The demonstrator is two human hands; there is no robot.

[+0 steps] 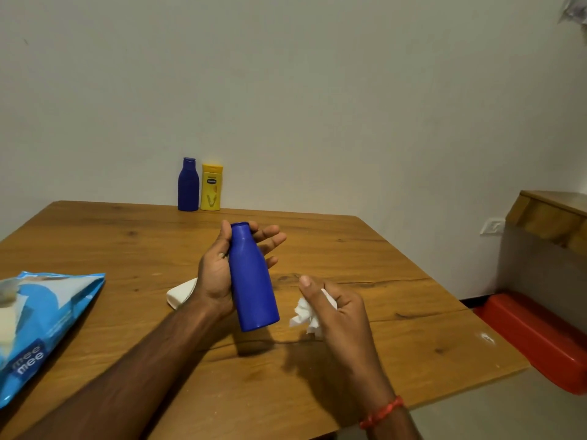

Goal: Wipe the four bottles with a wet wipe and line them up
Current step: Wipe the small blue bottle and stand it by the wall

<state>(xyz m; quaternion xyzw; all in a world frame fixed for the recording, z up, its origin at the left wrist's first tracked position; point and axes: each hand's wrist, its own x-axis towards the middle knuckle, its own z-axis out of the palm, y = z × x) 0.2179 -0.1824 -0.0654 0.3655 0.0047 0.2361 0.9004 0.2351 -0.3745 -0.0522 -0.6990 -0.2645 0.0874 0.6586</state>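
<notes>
My left grip [216,281] holds bright blue plastic bottle [252,281] tilted over wooden bench [397,281] centre; right grip [340,315] pinches crumpled white wet wipe [305,315]. Dark blue bottle [188,185], yellow bottle [211,188] lined at 12 o'clock. Probably halfway; two left.

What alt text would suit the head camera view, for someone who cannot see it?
A left hand holds a tilted blue bottle above a wooden table; the right hand grips a crumpled white wipe beside it. A dark blue bottle and a yellow bottle stand together at the far edge, a blue wipes pack at left.
</notes>
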